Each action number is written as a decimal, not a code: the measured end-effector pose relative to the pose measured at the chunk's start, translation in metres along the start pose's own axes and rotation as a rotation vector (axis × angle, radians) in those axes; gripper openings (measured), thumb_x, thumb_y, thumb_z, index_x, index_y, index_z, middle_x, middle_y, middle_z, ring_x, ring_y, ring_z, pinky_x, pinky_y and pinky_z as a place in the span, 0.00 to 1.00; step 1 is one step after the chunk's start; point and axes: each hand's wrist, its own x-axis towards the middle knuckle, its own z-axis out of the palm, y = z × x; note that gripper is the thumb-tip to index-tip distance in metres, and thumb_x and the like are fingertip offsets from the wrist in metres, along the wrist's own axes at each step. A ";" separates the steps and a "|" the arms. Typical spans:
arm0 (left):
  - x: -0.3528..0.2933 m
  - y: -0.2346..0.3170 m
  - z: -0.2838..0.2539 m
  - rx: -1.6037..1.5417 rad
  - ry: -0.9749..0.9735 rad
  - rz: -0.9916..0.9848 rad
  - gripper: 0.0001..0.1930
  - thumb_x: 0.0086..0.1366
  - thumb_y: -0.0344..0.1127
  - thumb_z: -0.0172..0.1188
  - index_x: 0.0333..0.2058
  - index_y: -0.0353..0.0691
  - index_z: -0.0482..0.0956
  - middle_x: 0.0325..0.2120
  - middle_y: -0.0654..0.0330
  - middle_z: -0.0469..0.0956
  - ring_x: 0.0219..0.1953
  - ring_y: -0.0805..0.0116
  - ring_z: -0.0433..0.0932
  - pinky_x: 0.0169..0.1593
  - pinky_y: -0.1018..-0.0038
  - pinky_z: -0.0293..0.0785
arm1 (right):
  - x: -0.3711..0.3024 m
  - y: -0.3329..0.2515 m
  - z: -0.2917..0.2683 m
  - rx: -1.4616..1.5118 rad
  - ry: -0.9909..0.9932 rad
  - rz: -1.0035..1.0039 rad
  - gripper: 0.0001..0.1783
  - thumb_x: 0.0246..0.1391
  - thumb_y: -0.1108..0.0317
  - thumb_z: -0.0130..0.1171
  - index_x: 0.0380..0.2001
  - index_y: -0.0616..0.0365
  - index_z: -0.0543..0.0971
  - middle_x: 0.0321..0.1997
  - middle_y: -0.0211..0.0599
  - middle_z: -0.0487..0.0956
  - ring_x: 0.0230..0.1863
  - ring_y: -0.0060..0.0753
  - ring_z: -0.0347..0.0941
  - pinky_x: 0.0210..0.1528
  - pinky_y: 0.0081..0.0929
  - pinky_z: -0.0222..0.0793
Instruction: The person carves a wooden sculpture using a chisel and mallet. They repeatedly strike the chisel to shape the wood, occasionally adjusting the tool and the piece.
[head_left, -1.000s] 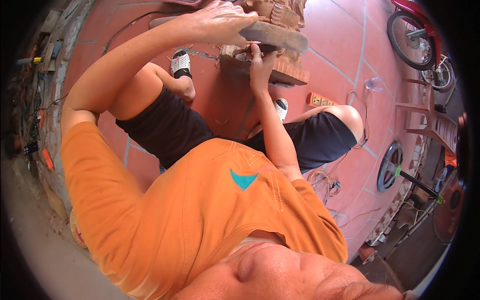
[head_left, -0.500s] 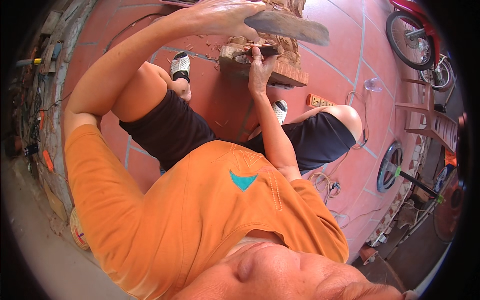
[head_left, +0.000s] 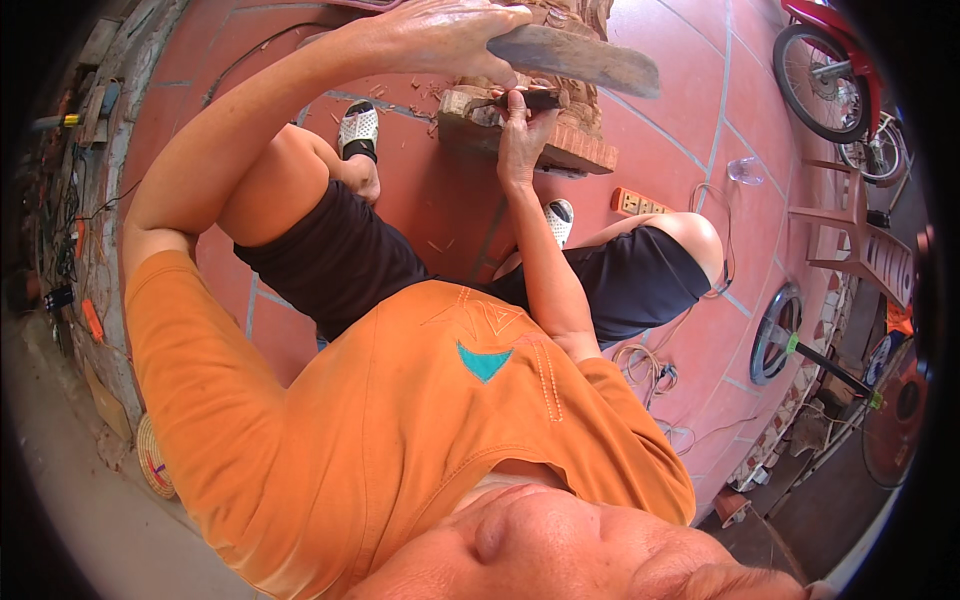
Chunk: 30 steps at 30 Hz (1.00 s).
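Wooden block point(head_left: 580, 147) bears carved relief; what remains is unclear. Your left hand point(head_left: 452, 38) grips a flat bat point(head_left: 600, 62); your right hand point(head_left: 524, 138) holds a dark tool point(head_left: 544, 99).

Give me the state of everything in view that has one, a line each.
Left hand: closed on a flat wooden bar
Right hand: closed on a dark tool
Flat wooden bar: held; contact with the carving unclear
Dark tool: held at the carving
Carving: part shaped, part plain block
Wood chips: scattered
White sandals: worn
Power strip: lying on the floor
Cable: loosely coiled
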 end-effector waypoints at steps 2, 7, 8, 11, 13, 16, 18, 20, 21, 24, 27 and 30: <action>-0.001 -0.001 0.001 -0.011 -0.001 0.003 0.26 0.58 0.51 0.64 0.41 0.32 0.72 0.29 0.40 0.79 0.33 0.41 0.80 0.38 0.51 0.73 | 0.000 0.001 0.000 -0.021 -0.007 -0.018 0.11 0.65 0.75 0.55 0.47 0.60 0.66 0.42 0.36 0.76 0.41 0.28 0.78 0.44 0.25 0.76; -0.002 0.004 0.000 -0.025 0.086 0.059 0.26 0.58 0.51 0.63 0.41 0.32 0.71 0.28 0.39 0.79 0.33 0.41 0.80 0.38 0.51 0.74 | 0.004 0.004 -0.003 -0.127 -0.058 -0.047 0.16 0.64 0.74 0.55 0.53 0.60 0.65 0.48 0.38 0.74 0.43 0.32 0.79 0.44 0.26 0.80; -0.003 0.007 -0.001 -0.026 0.101 0.063 0.26 0.59 0.51 0.63 0.41 0.31 0.71 0.27 0.39 0.79 0.33 0.41 0.80 0.38 0.51 0.74 | 0.005 0.007 -0.004 -0.131 -0.062 -0.044 0.16 0.64 0.74 0.55 0.53 0.60 0.65 0.48 0.38 0.74 0.43 0.32 0.79 0.44 0.26 0.80; -0.001 0.011 -0.005 -0.027 0.051 0.034 0.26 0.59 0.51 0.63 0.41 0.31 0.70 0.27 0.39 0.79 0.32 0.41 0.81 0.38 0.52 0.74 | 0.008 0.009 -0.007 -0.143 -0.061 -0.047 0.17 0.64 0.74 0.55 0.53 0.60 0.65 0.48 0.38 0.75 0.43 0.31 0.79 0.44 0.26 0.80; -0.001 0.010 -0.004 -0.012 0.057 0.040 0.26 0.58 0.50 0.63 0.42 0.31 0.70 0.27 0.39 0.79 0.32 0.41 0.81 0.38 0.51 0.74 | 0.008 0.009 -0.004 -0.146 -0.050 -0.062 0.17 0.64 0.74 0.56 0.53 0.60 0.65 0.47 0.38 0.75 0.42 0.31 0.79 0.44 0.26 0.80; -0.003 0.013 -0.008 -0.047 0.044 0.047 0.26 0.58 0.49 0.64 0.43 0.31 0.70 0.27 0.38 0.79 0.32 0.41 0.81 0.38 0.51 0.74 | 0.006 0.004 -0.001 -0.154 -0.036 -0.074 0.17 0.65 0.74 0.55 0.54 0.60 0.65 0.45 0.37 0.76 0.42 0.30 0.79 0.44 0.26 0.80; -0.003 0.014 -0.009 -0.072 0.066 0.065 0.26 0.58 0.49 0.64 0.43 0.31 0.69 0.28 0.38 0.79 0.33 0.41 0.81 0.38 0.51 0.74 | 0.007 0.005 -0.001 -0.169 -0.049 -0.075 0.17 0.65 0.74 0.55 0.54 0.61 0.65 0.44 0.37 0.77 0.42 0.30 0.79 0.44 0.25 0.80; -0.001 0.013 -0.004 -0.079 0.125 0.096 0.27 0.58 0.49 0.64 0.44 0.31 0.69 0.28 0.38 0.79 0.33 0.41 0.80 0.38 0.51 0.74 | 0.007 0.006 -0.001 -0.180 -0.066 -0.094 0.17 0.65 0.74 0.55 0.53 0.62 0.65 0.44 0.37 0.77 0.41 0.30 0.79 0.44 0.25 0.80; -0.001 0.013 -0.002 -0.105 0.170 0.133 0.27 0.58 0.49 0.64 0.44 0.31 0.69 0.28 0.38 0.79 0.33 0.40 0.80 0.38 0.51 0.74 | 0.007 0.004 0.001 -0.182 -0.076 -0.112 0.16 0.65 0.74 0.55 0.53 0.62 0.65 0.44 0.38 0.77 0.41 0.30 0.79 0.44 0.25 0.79; 0.002 0.012 0.003 -0.136 0.197 0.161 0.27 0.58 0.49 0.64 0.45 0.31 0.70 0.28 0.38 0.79 0.33 0.40 0.80 0.38 0.51 0.74 | 0.005 0.001 0.004 -0.188 -0.097 -0.122 0.16 0.65 0.75 0.55 0.53 0.64 0.66 0.46 0.39 0.76 0.40 0.27 0.77 0.43 0.26 0.77; 0.007 0.005 0.011 -0.048 -0.022 0.038 0.27 0.58 0.49 0.64 0.45 0.31 0.70 0.29 0.38 0.79 0.33 0.39 0.80 0.37 0.51 0.74 | 0.001 -0.003 0.005 -0.219 -0.080 -0.103 0.15 0.64 0.76 0.56 0.51 0.65 0.66 0.46 0.39 0.76 0.39 0.27 0.76 0.43 0.25 0.74; 0.010 -0.012 0.021 0.054 -0.198 0.005 0.27 0.58 0.49 0.64 0.44 0.31 0.71 0.30 0.38 0.79 0.33 0.39 0.80 0.37 0.52 0.75 | 0.000 -0.001 0.011 -0.154 -0.022 -0.099 0.14 0.62 0.77 0.57 0.49 0.64 0.68 0.43 0.38 0.77 0.38 0.26 0.75 0.42 0.25 0.73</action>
